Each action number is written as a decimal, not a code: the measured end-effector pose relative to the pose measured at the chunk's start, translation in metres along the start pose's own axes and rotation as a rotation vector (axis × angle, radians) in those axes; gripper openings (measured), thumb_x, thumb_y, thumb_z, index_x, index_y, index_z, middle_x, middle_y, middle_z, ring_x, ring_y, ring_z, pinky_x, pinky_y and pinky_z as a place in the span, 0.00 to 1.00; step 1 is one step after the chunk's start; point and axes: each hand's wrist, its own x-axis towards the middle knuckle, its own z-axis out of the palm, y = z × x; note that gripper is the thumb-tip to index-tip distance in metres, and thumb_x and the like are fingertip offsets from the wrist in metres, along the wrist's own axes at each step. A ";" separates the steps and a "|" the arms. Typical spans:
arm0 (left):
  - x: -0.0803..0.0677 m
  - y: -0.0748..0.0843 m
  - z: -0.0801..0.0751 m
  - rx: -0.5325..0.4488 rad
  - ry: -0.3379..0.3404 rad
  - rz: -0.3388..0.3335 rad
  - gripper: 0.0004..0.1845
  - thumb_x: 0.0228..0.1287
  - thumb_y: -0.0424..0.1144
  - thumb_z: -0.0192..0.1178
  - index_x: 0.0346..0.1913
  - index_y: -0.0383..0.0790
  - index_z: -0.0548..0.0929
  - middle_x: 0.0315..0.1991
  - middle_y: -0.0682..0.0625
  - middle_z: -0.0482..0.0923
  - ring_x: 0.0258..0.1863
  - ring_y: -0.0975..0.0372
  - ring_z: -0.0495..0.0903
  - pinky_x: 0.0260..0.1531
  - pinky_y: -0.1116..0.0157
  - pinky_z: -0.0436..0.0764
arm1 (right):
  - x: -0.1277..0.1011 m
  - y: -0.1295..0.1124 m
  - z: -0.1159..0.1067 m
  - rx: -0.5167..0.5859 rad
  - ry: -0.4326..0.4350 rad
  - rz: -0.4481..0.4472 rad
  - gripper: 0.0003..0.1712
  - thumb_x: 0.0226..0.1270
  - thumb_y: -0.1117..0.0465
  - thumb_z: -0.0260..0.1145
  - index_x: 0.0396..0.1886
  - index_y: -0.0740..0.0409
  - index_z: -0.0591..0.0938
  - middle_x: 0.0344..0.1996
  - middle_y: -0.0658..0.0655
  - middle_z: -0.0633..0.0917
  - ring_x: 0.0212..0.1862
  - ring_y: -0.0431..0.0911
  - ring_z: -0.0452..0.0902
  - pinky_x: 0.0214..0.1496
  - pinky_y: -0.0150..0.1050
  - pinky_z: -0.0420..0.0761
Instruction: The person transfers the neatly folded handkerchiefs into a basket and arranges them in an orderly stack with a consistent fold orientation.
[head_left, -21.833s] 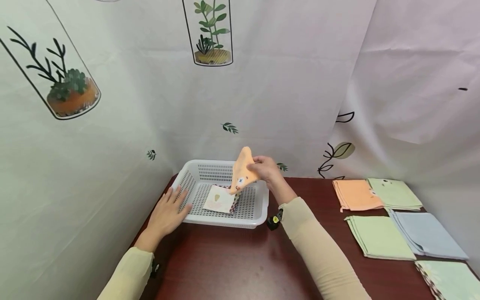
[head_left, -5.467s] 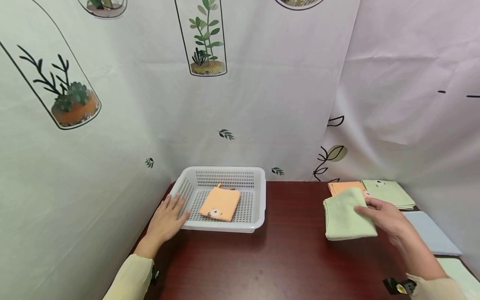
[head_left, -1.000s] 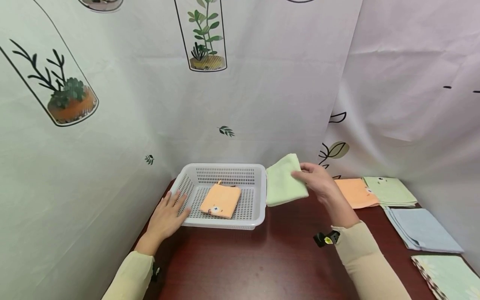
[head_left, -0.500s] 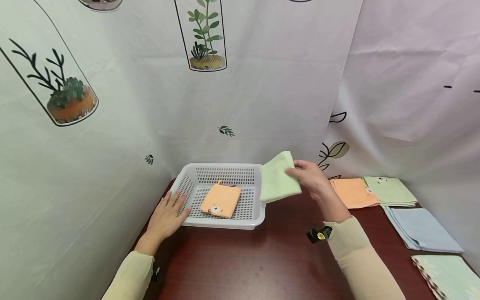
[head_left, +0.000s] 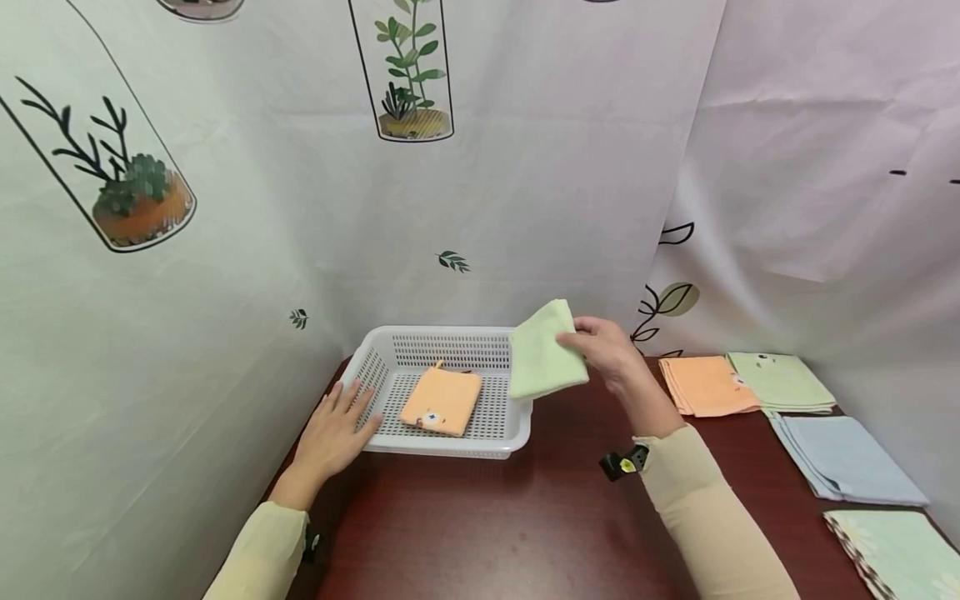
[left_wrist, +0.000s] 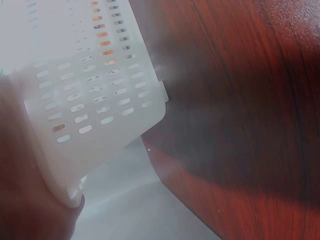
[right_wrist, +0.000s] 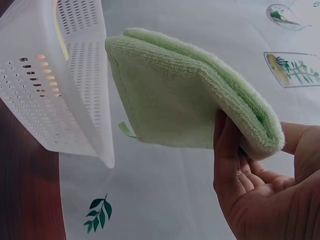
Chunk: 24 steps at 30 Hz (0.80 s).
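Dark red table [head_left: 465, 533], green cloth [head_left: 543, 354] pinched in right hand [head_left: 611, 350]

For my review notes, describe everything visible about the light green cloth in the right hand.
The light green cloth is folded into a layered, roughly four-sided pad, its thick edges fuzzy like terry towelling. A small green loop sticks out near one corner; no print shows on the visible faces. The right hand pinches one side between thumb and fingers, holding it raised and tilted. In the head view it overlaps the right end of the white basket; whether they touch is unclear.
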 end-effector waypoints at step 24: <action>0.000 -0.001 0.000 -0.011 -0.017 -0.012 0.35 0.76 0.56 0.50 0.76 0.37 0.66 0.78 0.36 0.56 0.79 0.37 0.46 0.75 0.38 0.49 | 0.016 -0.004 0.030 0.055 -0.016 0.047 0.24 0.72 0.61 0.66 0.63 0.70 0.77 0.45 0.61 0.84 0.38 0.44 0.83 0.40 0.37 0.85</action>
